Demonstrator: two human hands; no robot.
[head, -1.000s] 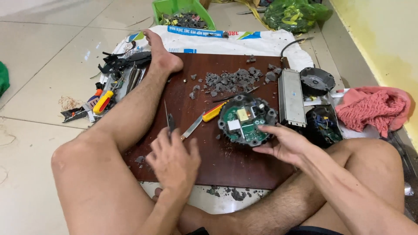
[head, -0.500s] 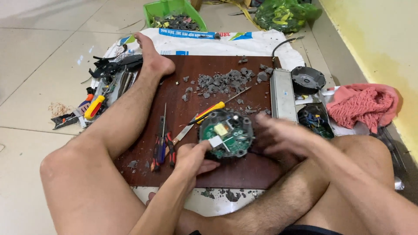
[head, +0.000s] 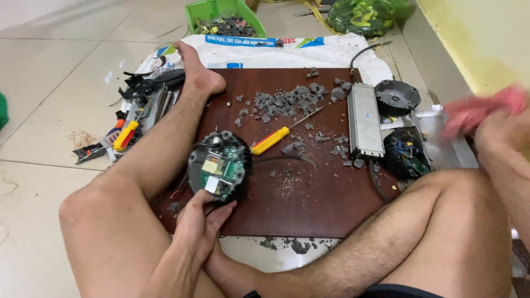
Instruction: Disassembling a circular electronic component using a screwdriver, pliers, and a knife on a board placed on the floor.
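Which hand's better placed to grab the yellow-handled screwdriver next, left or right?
Probably right. The left hand holds the round black housing with the green circuit board. The right hand grips only a pink cloth, though it is farther from the yellow-handled screwdriver.

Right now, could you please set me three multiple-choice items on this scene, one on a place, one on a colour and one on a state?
1. Where does the screwdriver lie?
A. on the brown board
B. in the green bin
C. on the tiles

2. What colour is its handle?
A. blue
B. yellow
C. white

3. What is the left hand doing?
A. resting empty
B. gripping pliers
C. holding the round circuit board unit

Answers: 1 A, it lies on the board beside grey rubble; 2 B, the handle is yellow; 3 C, fingers grasp the unit's lower edge.
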